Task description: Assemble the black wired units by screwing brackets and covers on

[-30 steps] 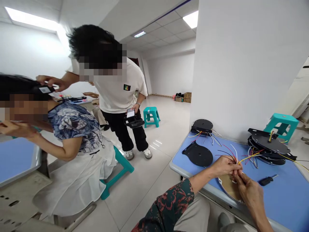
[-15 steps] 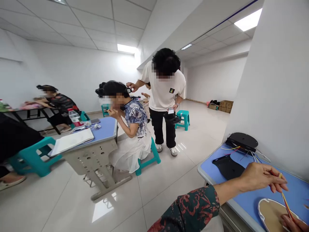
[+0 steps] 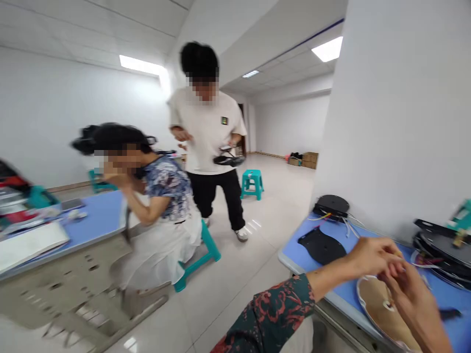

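Observation:
My left hand point(image 3: 380, 256), below a dark floral sleeve, is closed in a pinch above the right-hand table. My right hand point(image 3: 410, 294) meets it, its fingertips pressed against the left ones. The thin red and yellow wires both hands held a moment ago are hidden behind the fingers now. Under the hands lies a round piece with a brown face and white rim point(image 3: 370, 294), a small pale ring point(image 3: 388, 305) near its middle. Part of it is covered by my right hand.
The blue table point(image 3: 292, 250) holds a curved black plate point(image 3: 322, 246), a round black unit with loose wires point(image 3: 332, 205) and stacked black discs point(image 3: 441, 250). A white wall point(image 3: 390, 122) rises behind. Leftward, one person point(image 3: 165, 196) sits at another table point(image 3: 99, 211); another person point(image 3: 206, 132) stands.
My view has turned right, bringing the stacked discs into sight. My hands, apart before with wires between them, have come together. The standing person's hand has left the seated person's head.

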A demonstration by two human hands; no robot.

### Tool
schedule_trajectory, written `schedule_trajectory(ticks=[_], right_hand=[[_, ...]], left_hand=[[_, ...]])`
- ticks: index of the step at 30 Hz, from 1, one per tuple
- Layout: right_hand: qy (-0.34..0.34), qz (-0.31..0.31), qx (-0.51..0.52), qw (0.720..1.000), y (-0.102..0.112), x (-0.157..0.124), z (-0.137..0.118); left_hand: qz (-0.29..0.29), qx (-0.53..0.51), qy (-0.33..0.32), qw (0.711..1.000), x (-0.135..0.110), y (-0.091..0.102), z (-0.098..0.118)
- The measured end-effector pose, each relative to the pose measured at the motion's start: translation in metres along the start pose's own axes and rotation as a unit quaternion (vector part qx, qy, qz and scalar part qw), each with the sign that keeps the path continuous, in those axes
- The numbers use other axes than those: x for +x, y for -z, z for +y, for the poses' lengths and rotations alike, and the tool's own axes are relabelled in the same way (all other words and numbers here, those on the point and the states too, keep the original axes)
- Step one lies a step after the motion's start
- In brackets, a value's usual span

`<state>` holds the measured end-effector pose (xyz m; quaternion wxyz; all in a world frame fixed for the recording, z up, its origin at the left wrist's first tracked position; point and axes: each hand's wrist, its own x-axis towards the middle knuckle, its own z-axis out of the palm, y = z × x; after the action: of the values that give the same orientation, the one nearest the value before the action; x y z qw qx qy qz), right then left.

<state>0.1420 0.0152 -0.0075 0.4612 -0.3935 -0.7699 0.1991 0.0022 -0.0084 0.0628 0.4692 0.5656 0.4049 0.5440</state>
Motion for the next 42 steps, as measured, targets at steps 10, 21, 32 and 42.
schedule_trajectory(ticks=[10,21,32,42], right_hand=[[-0.023,-0.029,0.044,0.998,0.011,-0.006,-0.055],[0.032,0.037,0.009,0.999,0.001,0.003,-0.062],[-0.025,0.059,0.105,0.992,0.002,-0.001,-0.067],[-0.019,0.022,0.138,0.990,0.008,-0.008,-0.064]], left_hand=[[0.068,0.086,-0.061,0.992,-0.010,0.028,0.008],[0.040,0.026,-0.052,0.998,-0.015,0.031,0.016],[0.008,-0.090,-0.041,0.995,-0.036,0.031,-0.014],[0.060,-0.108,-0.115,0.986,-0.026,0.022,-0.014]])
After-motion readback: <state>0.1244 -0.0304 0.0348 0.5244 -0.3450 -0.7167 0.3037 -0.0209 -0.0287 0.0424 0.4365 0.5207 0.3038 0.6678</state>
